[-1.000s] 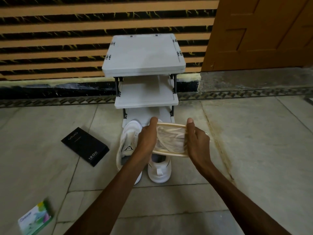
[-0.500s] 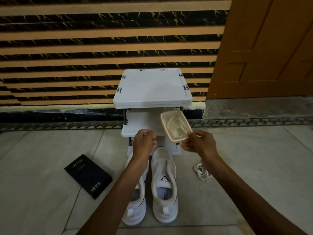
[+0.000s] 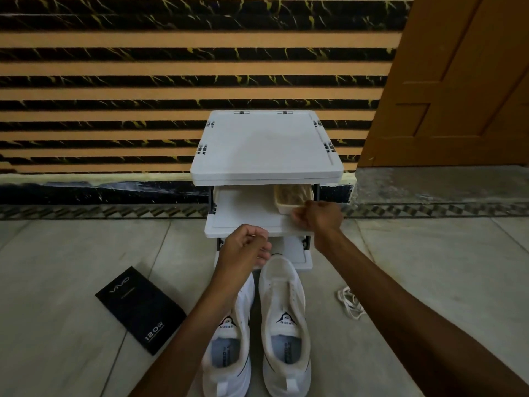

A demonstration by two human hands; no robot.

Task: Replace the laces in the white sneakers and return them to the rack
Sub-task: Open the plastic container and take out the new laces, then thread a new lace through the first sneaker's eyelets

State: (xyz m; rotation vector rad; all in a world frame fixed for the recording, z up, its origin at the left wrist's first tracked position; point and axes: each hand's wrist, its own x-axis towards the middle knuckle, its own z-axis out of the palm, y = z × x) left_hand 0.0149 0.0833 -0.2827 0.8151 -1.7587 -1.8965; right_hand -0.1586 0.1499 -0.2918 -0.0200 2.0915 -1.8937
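Two white sneakers stand side by side on the floor, toes toward the rack; neither shows a lace. My left forearm hides part of the left sneaker (image 3: pixel 229 336), while the right sneaker (image 3: pixel 284 319) is in full view. A beige container (image 3: pixel 290 196) with pale laces inside sits on the right of the middle shelf of the white shoe rack (image 3: pixel 266 147). My right hand (image 3: pixel 317 219) holds the container's front right corner with curled fingers. My left hand (image 3: pixel 243 249) hovers above the sneakers' toes, loosely curled and holding nothing.
A loose white lace (image 3: pixel 350 303) lies on the tiled floor right of the sneakers. A black box (image 3: pixel 140 309) lies to their left. Behind the rack is a striped wall, with a wooden door (image 3: pixel 458 81) at the right.
My right hand carried the container from in front of me onto the rack's middle shelf. My left hand let go of it and hangs free. The view tilted up and closer to the rack.
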